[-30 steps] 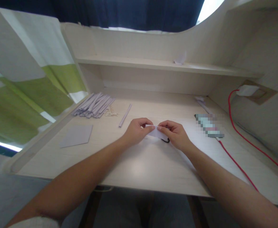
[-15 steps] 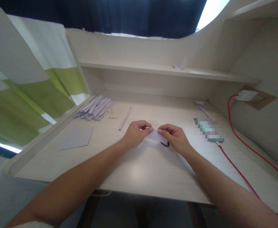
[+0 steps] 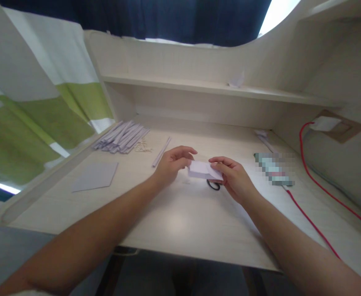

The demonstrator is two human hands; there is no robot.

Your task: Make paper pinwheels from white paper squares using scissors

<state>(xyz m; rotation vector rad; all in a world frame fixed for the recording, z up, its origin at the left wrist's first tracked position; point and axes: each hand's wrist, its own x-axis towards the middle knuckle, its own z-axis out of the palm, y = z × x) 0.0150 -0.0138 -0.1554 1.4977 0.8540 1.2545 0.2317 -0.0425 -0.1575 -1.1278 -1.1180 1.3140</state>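
Observation:
A small folded piece of white paper (image 3: 200, 168) is held above the desk, in front of me. My right hand (image 3: 231, 174) pinches its right end between thumb and fingers. At the paper's left edge is my left hand (image 3: 177, 162), its thumb tip close to or touching the edge and its index finger raised apart. Below the paper, a black loop (image 3: 213, 185), which looks like a scissors handle, lies on the desk; the rest is hidden by my right hand and the paper. A thin rolled paper stick (image 3: 161, 152) lies just beyond my left hand.
Several paper sticks (image 3: 121, 137) are piled at the back left, beside small pale bits (image 3: 143, 146). A flat paper sheet (image 3: 96, 176) lies at the left. On the right are a blurred phone (image 3: 273, 169) and its red cable (image 3: 310, 228). A shelf (image 3: 180, 84) spans the back.
The folded paper has opened out and tilted, showing more of its face. My left fingers have spread from their pinch, and more of the black loop shows. The view has shifted slightly.

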